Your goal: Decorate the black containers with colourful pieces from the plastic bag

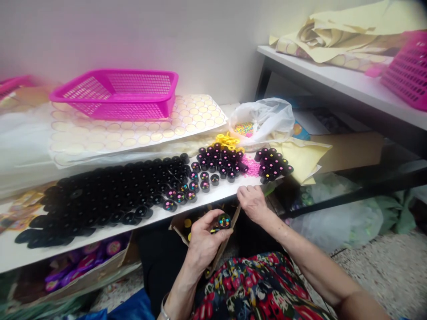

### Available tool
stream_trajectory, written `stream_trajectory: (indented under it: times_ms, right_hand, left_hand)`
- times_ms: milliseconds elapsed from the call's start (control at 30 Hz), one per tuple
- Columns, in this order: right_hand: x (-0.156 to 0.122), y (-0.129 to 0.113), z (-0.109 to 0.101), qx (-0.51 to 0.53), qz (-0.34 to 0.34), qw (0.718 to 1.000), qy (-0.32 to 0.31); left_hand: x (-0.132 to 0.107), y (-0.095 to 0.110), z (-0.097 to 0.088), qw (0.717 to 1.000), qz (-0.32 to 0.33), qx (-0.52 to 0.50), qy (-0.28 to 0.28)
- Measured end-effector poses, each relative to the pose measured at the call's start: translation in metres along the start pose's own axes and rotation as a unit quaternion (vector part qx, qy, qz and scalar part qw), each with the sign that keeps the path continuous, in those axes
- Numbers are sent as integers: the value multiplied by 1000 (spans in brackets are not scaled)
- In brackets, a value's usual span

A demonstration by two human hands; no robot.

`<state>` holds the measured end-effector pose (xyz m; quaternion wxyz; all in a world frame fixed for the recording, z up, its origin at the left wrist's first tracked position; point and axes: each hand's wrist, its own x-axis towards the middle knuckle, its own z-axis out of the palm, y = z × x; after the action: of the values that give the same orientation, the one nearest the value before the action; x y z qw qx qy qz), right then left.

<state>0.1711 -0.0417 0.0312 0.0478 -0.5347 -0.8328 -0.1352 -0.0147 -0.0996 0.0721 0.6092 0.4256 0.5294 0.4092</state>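
Between the thumb and fingers of my left hand (207,238) is a small round black cup (224,221) with coloured beads inside. It is held over a cardboard box (180,229) at my lap, which contains black and yellow round pieces. My right hand (252,202) is closed, its fingertips pinched together at the table's front edge; whatever they hold is hidden. Just behind it lie small pink pieces (251,166), between two groups of black pieces with pink or yellow centres (274,163). Several open cups with coloured beads (180,197) stand left of these.
Many black cups (113,191) cover the left of the white table (160,218). Farther back are a pink basket (130,106) on sticker sheets (200,115), yellow rings (227,141) and a plastic bag (267,118) of beads. A shelf (333,75) juts in at right.
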Motion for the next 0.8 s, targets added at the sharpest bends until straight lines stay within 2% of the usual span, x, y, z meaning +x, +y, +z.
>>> stream_trajectory:
  times_ms: [167, 233, 267, 367, 500, 667, 800]
  right_hand:
    - [1, 15, 11, 46, -94, 989, 100]
    - [1, 18, 13, 72, -99, 986, 112]
    - [1, 17, 13, 86, -81, 987, 108]
    - [4, 11, 9, 135, 27, 988, 63]
    - [16, 1, -2, 188, 164, 968, -29]
    - [35, 4, -18, 252, 220, 929, -159]
    - [40, 7, -24, 257, 270, 907, -196]
  left_hand:
    - [1, 3, -2, 1000, -14, -24, 7]
    - [1, 5, -1, 999, -16, -33, 10]
    - [2, 6, -1, 999, -15, -36, 12]
    - [3, 7, 0, 999, -15, -37, 13]
    - [5, 4, 1, 999, -17, -29, 7]
    - [6, 0, -2, 1000, -6, -14, 0]
    - [6, -2, -4, 1000, 0, 1, 1]
